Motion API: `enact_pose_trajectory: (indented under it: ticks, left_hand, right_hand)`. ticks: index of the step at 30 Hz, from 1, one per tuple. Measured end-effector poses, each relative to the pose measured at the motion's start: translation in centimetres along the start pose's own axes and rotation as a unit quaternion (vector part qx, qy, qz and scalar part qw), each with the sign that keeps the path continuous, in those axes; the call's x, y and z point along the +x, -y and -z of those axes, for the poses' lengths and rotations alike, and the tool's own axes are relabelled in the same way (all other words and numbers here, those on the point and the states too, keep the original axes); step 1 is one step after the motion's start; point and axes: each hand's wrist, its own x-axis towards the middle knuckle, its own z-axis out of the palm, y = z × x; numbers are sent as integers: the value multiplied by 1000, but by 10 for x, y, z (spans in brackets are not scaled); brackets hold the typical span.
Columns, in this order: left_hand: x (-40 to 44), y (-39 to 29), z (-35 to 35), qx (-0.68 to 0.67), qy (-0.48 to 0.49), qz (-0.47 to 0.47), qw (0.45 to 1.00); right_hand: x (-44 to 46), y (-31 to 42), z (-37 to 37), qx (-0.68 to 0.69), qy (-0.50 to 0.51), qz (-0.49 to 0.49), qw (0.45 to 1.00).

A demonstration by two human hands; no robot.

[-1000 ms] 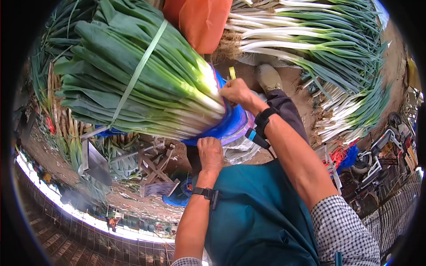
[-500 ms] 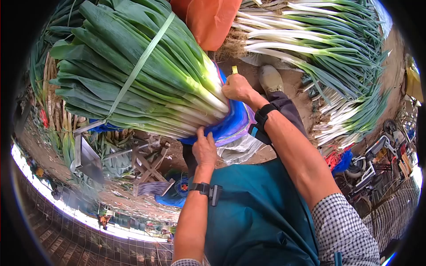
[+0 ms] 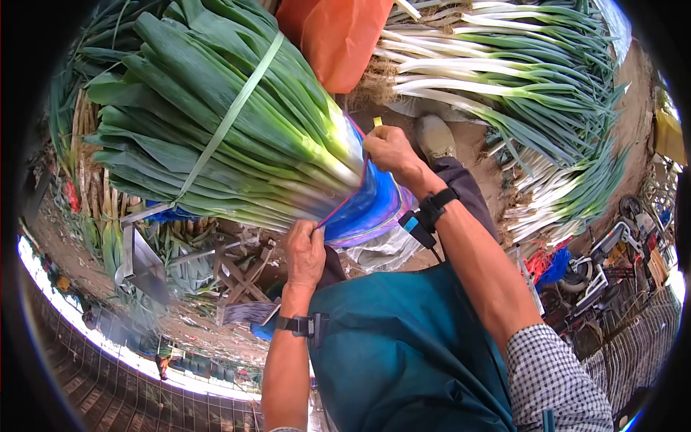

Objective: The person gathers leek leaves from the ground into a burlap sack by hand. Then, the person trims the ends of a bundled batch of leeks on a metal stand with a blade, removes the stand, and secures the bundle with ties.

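Observation:
A large bundle of leeks (image 3: 216, 122) lies tilted in front of me, its green leaves toward the upper left, crossed by a pale green strap (image 3: 234, 111). Its white ends sit inside a blue mesh bag (image 3: 367, 212) with a red rim. My left hand (image 3: 305, 252) is closed on that rim at the bundle's lower side. On the right side of the bag, my right hand (image 3: 392, 151) pinches the rim. A small yellow piece (image 3: 377, 122) shows just above my right hand.
Loose long green onions (image 3: 504, 72) lie on the ground at the upper right. An orange sheet (image 3: 335, 39) hangs beside the bundle. A metal frame (image 3: 144, 259) and a wooden stand (image 3: 245, 277) stand at the lower left. A shoe (image 3: 435, 137) is beyond my right hand.
My left hand has moved left and closed on the bag's rim. The rim now shows as a taut red line across the white ends. My right hand keeps its grip.

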Motion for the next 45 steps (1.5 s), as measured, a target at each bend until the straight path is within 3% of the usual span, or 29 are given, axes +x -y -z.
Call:
enact_pose_trajectory:
  ticks: [1, 3, 4, 6, 7, 9, 11, 12, 16, 19, 21, 24, 27, 31, 35, 37, 39, 41, 45]
  left_hand:
    - [-2, -5, 7, -10, 1, 20, 1000]
    - [0, -7, 22, -23, -19, 60, 998]
    - [13, -21, 45, 40, -25, 109, 993]
    - [34, 5, 74, -20, -85, 114, 990]
    - [46, 2, 83, -20, -97, 89, 991]
    - [54, 3, 86, -57, -91, 84, 991]
    - [52, 8, 82, -127, -98, 120, 980]
    - [46, 5, 79, -99, -103, 75, 987]
    - [21, -21, 72, -69, -56, 127, 988]
    - [10, -7, 58, -31, -82, -31, 996]
    - [7, -13, 62, -48, -66, -51, 995]
    - [1, 13, 54, -60, -83, -43, 994]
    - [-4, 62, 55, 32, -38, -40, 998]
    - [-17, 112, 53, 122, -98, 56, 986]
    - [-6, 150, 82, 70, -160, 144, 974]
    - [13, 158, 102, 76, -223, 31, 971]
    - [44, 140, 134, 89, -240, 15, 967]
    - [56, 116, 154, 78, -263, -26, 961]
    - [59, 85, 150, 47, -328, -74, 941]
  right_hand:
    - [-7, 13, 1, 87, 22, -36, 995]
    - [-16, 52, -13, 96, 26, 21, 995]
    - [-11, 67, -24, 79, 23, 44, 996]
    - [9, 83, -43, 5, 10, 36, 999]
    - [9, 83, -35, 42, 82, 116, 989]
    - [4, 87, -30, 70, 53, 33, 996]
    - [-17, 77, -14, 121, 20, 69, 990]
    - [-34, 74, -5, 135, 30, 64, 988]
    - [-99, 53, -47, 41, 107, -9, 993]
    - [-109, 44, -104, -25, 103, -72, 992]
    - [-93, 35, -133, -55, 12, -42, 998]
    - [-88, 29, -154, 131, -61, 22, 989]
    - [-106, 33, -156, 245, -65, 3, 967]
    - [-102, 13, -167, 281, -29, -38, 958]
    - [-95, 3, -203, 318, -33, -36, 947]
    - [-90, 14, -211, 360, -18, -22, 932]
    - [-79, 41, -198, 463, 80, 17, 882]
    - [-84, 82, -180, 493, 61, -33, 867]
    - [-82, 112, -153, 465, 68, 11, 883]
